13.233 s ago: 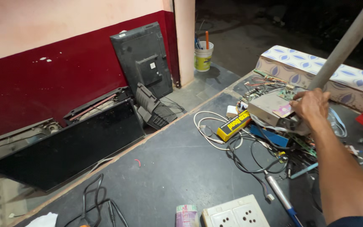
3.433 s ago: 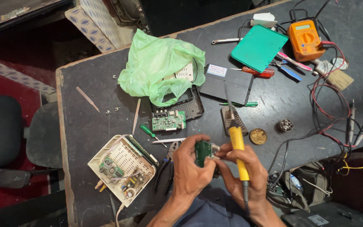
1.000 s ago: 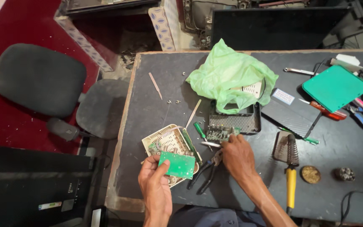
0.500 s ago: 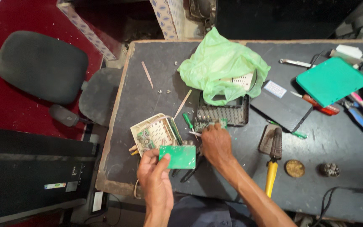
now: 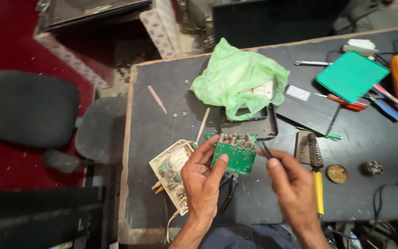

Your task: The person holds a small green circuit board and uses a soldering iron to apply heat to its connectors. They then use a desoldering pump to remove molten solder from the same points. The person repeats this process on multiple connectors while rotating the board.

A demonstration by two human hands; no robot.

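Two hands | left [image 5: 203, 177] holds green circuit board [image 5: 234, 157] | green bag [image 5: 238, 79] behind

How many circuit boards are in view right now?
2: a green circuit board held in the left hand, and one inside the open white casing just left of it. More may hide under the green bag.

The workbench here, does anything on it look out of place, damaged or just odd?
Mostly repair clutter. The white casing lies opened, its circuit parts bared, hanging over the table edge. Tiny loose bits are scattered near a thin stick. The left hand holds a bare green circuit board; the right hand pinches something thin and dark, too blurred to name.
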